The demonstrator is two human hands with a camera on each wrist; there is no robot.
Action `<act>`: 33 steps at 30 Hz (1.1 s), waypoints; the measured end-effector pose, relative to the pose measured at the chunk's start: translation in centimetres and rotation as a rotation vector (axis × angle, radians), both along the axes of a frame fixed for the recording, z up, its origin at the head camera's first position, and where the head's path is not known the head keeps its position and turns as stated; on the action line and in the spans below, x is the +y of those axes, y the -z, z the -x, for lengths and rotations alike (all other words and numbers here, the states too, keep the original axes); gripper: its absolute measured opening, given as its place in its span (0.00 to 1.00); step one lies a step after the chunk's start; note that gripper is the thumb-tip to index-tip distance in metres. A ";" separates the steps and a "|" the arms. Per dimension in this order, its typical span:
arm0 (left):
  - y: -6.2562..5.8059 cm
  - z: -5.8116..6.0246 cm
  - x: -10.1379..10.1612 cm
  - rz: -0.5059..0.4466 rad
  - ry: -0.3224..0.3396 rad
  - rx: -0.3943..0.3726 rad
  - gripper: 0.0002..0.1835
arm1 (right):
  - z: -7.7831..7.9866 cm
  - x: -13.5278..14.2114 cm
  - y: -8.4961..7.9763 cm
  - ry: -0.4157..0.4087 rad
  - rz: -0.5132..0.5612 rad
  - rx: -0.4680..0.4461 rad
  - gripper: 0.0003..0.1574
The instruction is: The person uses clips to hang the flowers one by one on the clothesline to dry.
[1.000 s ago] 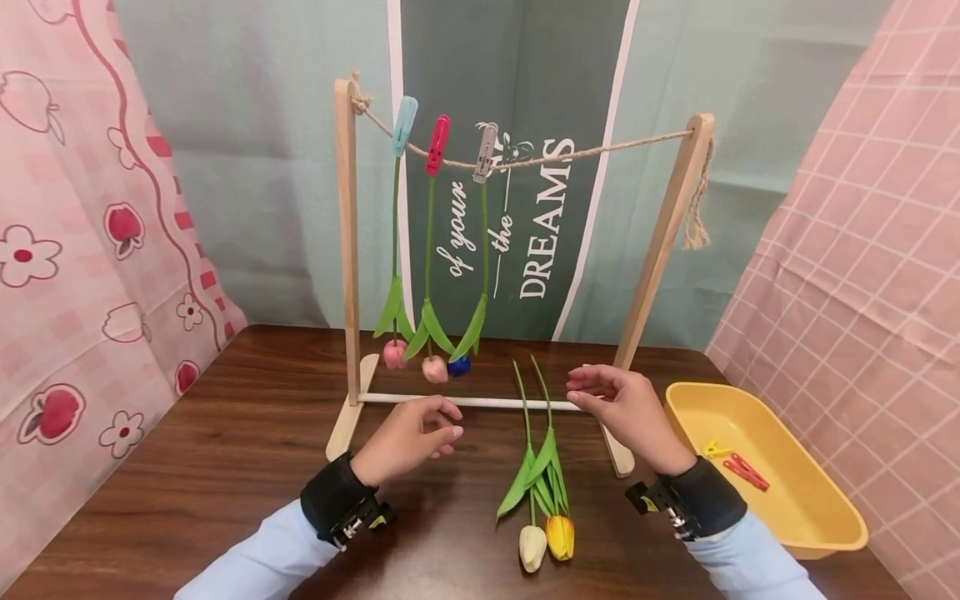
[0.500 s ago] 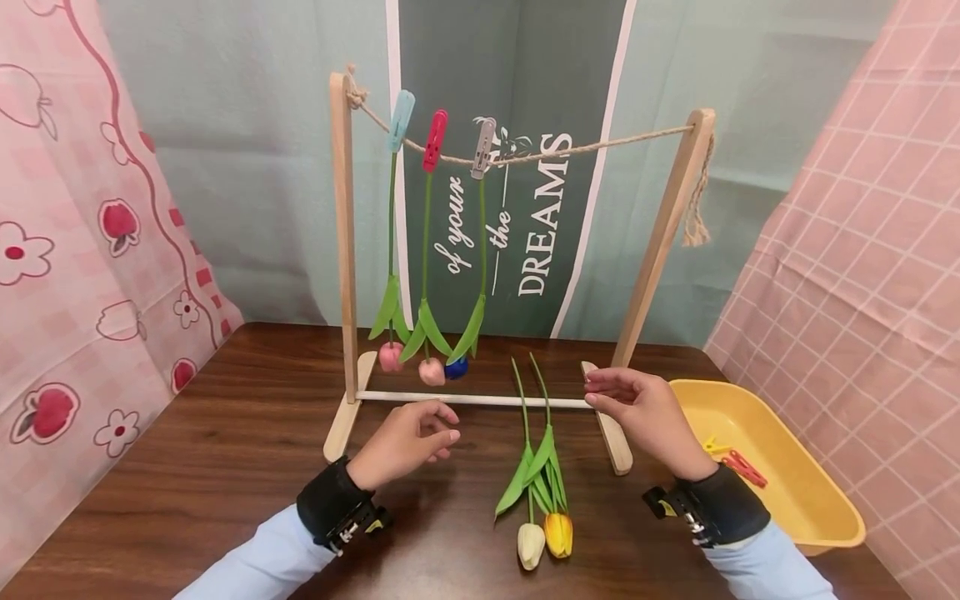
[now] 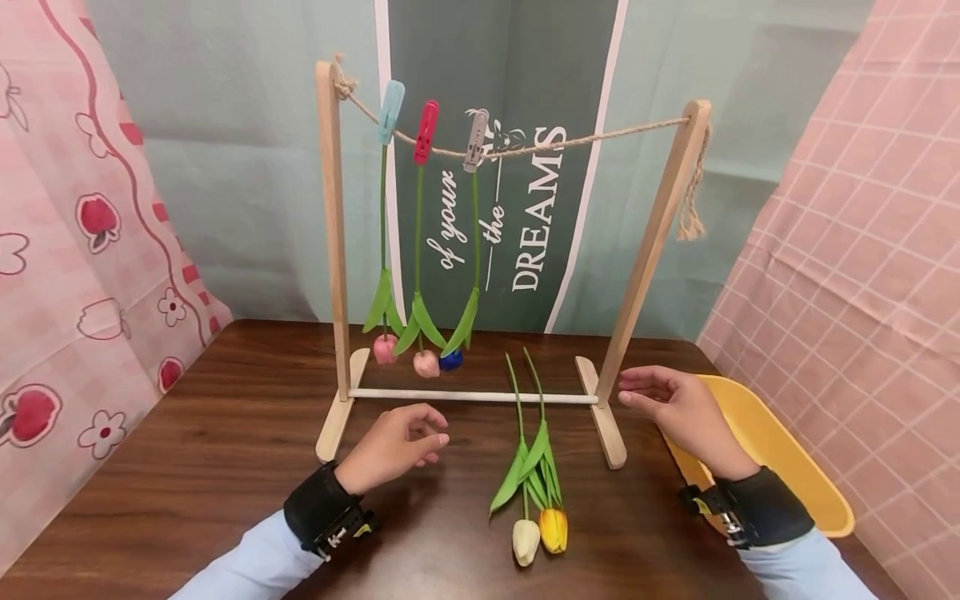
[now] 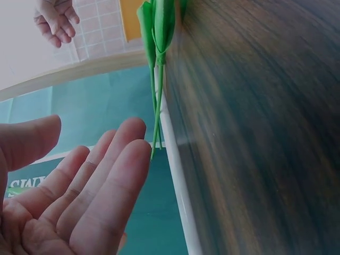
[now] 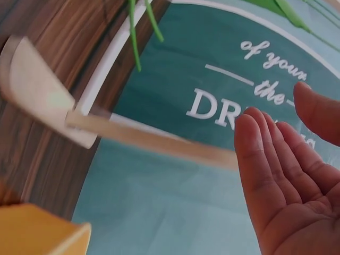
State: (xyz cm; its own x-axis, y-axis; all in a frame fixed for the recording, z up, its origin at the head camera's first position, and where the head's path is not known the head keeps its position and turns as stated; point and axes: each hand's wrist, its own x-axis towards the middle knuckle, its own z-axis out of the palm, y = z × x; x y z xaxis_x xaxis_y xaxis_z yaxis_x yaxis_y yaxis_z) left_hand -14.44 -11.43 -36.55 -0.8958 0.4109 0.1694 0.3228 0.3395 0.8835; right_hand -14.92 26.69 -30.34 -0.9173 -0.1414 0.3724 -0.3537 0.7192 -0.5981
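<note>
Now, two hands over a brown table (image 3: 225, 433); left hand (image 3: 393, 442) hovers empty in front of the rack's (image 3: 333, 275) low crossbar, fingers loosely curled, much as a second ago; right hand (image 3: 678, 408) also empty, fingers relaxed and slightly spread, has moved rightward since the earlier frames, from in front of the rack's right foot to a spot above the near edge of the yellow tray (image 3: 787, 467), so the hands stand further apart than before.

Two tulips (image 3: 536, 500) lie on the table between the hands, white head and yellow head toward the person, stems running under the crossbar; unmoved since the earlier frames.

Rack: two wooden posts, a twine line (image 3: 600, 137) strung across; three pegs (image 3: 426, 133), blue, red and grey, each hold a tulip (image 3: 420, 333) hanging head down near the left post; unchanged.

Tray contents are hidden behind the right hand and wrist.
</note>
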 end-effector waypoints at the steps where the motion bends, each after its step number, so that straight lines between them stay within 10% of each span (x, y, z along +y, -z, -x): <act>1: 0.1 0.0 -0.1 0.005 0.001 -0.001 0.11 | -0.1 0.4 0.0 0.009 -0.011 -0.005 0.20; 33: 0.7 0.4 -0.8 0.016 0.011 -0.001 0.13 | 1.7 13.5 -0.3 0.089 -0.337 -0.237 0.22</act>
